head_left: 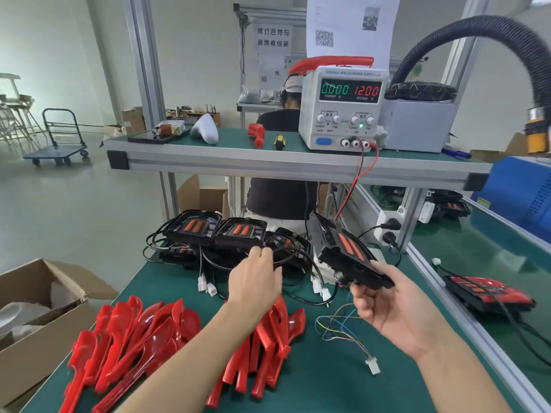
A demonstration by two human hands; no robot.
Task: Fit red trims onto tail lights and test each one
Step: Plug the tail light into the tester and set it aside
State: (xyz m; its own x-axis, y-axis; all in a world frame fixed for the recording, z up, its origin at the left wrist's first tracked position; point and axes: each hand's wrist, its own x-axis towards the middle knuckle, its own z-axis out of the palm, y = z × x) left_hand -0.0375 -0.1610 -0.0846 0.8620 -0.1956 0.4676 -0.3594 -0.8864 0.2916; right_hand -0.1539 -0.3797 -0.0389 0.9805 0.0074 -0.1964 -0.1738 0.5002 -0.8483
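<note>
My right hand (396,308) grips a black tail light (343,248) with orange-red lenses, held tilted above the green bench. My left hand (256,278) reaches forward and pinches a black cable (286,254) that runs from the row of black tail lights (220,229) at the back of the bench. Several glossy red trims (137,338) lie in a heap at the front, partly under my left forearm. A loose wire harness with a white plug (371,365) lies below my right hand.
A DC power supply (343,108) on the upper shelf reads 0.000 and 12.00, with a red lead (357,180) hanging down. A finished red-trimmed light (489,293) lies right of the rail. An open cardboard box (38,317) stands at left. A person sits behind the shelf.
</note>
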